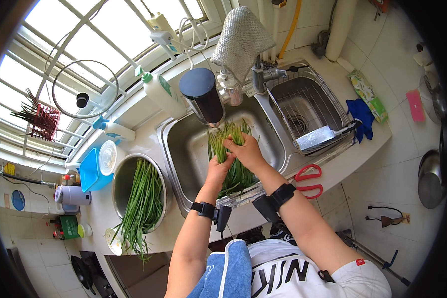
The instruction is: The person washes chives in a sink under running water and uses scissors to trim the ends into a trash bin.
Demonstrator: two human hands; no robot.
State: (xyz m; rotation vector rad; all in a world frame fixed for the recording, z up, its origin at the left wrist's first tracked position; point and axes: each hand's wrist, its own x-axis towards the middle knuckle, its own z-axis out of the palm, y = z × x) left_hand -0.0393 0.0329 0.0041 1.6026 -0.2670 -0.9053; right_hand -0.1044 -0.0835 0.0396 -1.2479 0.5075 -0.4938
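Note:
Over the left basin of a steel double sink (182, 164), both hands grip a bunch of long green leafy stalks, likely garlic chives (238, 175), near its pale stem ends. My left hand (219, 169) is closed around the stems from the left. My right hand (247, 149) holds them from the right, its thumb across the stems. The leaves hang down towards the basin's near edge. Left of the sink, a steel bowl (117, 182) holds more green stalks (143, 197), their leaf tips drooping over its rim.
A faucet (259, 80) and a dark-lidded cylinder (201, 93) stand behind the basin. A cleaver (316, 139) lies on the wire rack (320, 89) over the right basin. Red-handled scissors (309, 180) rest at the counter's front edge. A small cup (113, 242) stands by the bowl.

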